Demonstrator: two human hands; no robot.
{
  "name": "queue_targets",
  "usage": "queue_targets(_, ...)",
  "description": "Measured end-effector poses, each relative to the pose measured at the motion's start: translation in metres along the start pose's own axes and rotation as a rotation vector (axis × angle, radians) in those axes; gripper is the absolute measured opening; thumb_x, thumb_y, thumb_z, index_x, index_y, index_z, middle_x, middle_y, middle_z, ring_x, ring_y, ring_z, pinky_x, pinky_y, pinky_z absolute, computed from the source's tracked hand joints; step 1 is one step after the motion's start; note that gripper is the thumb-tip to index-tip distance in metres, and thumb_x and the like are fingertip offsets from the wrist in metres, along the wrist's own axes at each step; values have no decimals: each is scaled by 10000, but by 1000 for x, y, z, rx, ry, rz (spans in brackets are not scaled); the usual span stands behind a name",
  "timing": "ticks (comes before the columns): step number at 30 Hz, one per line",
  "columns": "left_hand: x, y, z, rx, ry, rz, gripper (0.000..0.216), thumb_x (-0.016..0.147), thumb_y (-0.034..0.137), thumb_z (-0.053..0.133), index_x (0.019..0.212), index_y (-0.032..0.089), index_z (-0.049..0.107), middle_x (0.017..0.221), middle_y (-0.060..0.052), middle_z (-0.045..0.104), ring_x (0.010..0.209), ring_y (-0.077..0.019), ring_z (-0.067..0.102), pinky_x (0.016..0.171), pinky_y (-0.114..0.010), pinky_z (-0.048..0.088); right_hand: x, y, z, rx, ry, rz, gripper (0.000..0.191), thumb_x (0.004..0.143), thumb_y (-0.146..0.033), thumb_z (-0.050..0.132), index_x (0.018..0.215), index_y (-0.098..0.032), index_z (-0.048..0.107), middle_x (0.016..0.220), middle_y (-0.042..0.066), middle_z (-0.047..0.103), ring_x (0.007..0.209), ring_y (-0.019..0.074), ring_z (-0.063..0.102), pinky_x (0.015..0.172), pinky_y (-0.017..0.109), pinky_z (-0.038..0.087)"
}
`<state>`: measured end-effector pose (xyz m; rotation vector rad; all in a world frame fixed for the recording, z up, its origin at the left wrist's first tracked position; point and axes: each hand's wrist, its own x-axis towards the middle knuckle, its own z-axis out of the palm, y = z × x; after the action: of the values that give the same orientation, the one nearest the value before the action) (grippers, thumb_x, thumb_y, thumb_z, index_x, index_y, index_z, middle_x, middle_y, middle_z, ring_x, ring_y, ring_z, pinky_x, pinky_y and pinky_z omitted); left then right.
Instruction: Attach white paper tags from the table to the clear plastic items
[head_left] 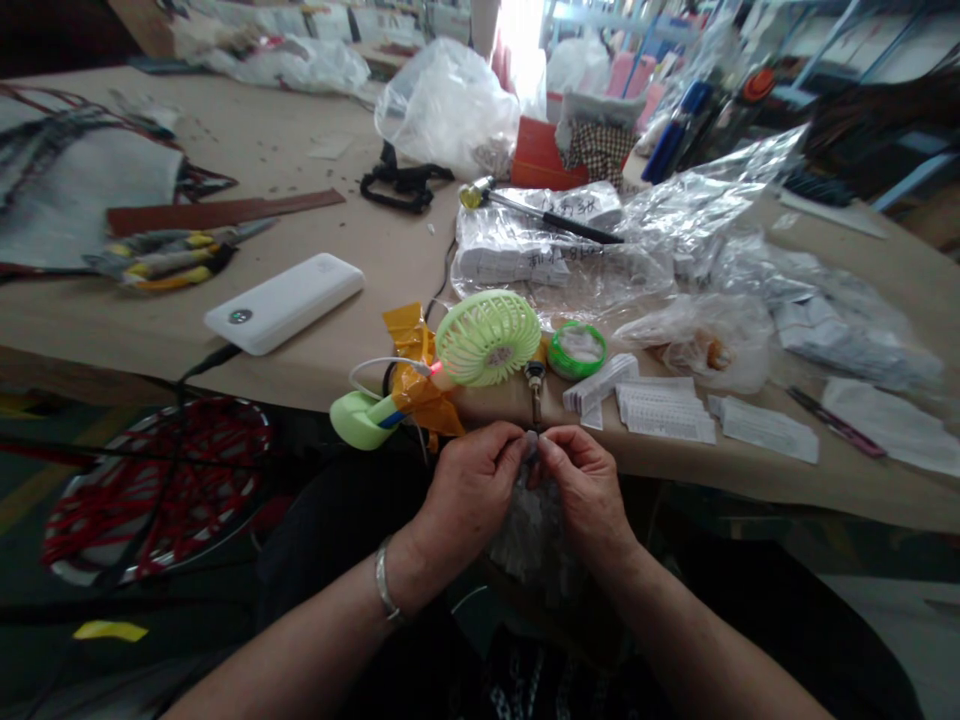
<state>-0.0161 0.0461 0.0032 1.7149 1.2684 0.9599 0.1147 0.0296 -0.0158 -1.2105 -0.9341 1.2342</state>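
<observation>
My left hand (469, 485) and my right hand (585, 485) meet over my lap, just below the table's front edge. Both pinch a tiny pale piece (532, 440) between their fingertips; I cannot make out what it is. Under the hands lies a crumpled clear plastic bag (529, 535) on my lap. A silver bangle (385, 585) circles my left wrist. Right above the hands a small metal fitting (535, 385) stands at the table edge, beside a light green hand fan (486, 338) taped on with yellow tape.
On the tan table (375, 250) lie a white power bank (285, 302), a green tape roll (576, 350), white label stacks (660, 405), clear bags of parts (570, 255), a small hammer (536, 210), pliers and scissors (169, 260) and a black strap (397, 185). A red-wound hoop (154, 490) sits low left.
</observation>
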Motion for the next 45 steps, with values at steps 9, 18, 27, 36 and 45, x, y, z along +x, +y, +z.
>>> queue_targets(9, 8, 0, -5, 200, 3, 146, 232, 875, 230, 474, 723, 178, 641, 627, 5, 608, 567, -101, 528, 566, -205, 347, 4, 5, 4, 64, 18, -30, 147, 773, -315, 631, 769, -175, 588, 568, -51, 564, 508, 86, 525, 526, 214, 431)
queue_targets(18, 10, -4, -2, 204, 42, 201, 207, 868, 191, 487, 710, 167, 620, 610, 25, 592, 547, -81, 523, 548, -187, 368, 4, 7, 5, 66, 25, -75, 111, 789, -283, 625, 769, -177, 601, 573, -53, 563, 517, 82, 523, 540, 212, 431)
queue_targets(27, -3, -5, 0, 139, 42, 179, 179, 867, 199, 505, 761, 173, 646, 698, 9, 647, 617, -85, 572, 601, -177, 410, -6, 3, 1, 12, 7, -114, 107, 813, -275, 599, 768, -178, 601, 610, -41, 580, 568, 91, 538, 577, 217, 444)
queue_targets(36, -4, 2, 1, -133, -12, -150, 171, 813, 190, 533, 715, 159, 670, 643, 18, 649, 596, -94, 563, 580, -165, 428, -17, 1, -4, -46, -8, -105, 89, 821, -267, 587, 786, -185, 589, 607, -43, 587, 571, 89, 548, 594, 222, 455)
queue_targets(45, -17, -26, 10, 9, -145, -175, 233, 821, 243, 501, 737, 168, 705, 700, -20, 696, 676, -151, 622, 622, -216, 441, 17, -68, -40, -975, -9, -839, 196, 862, -179, 501, 1026, -202, 606, 1006, 66, 629, 994, 203, 565, 894, 366, 453)
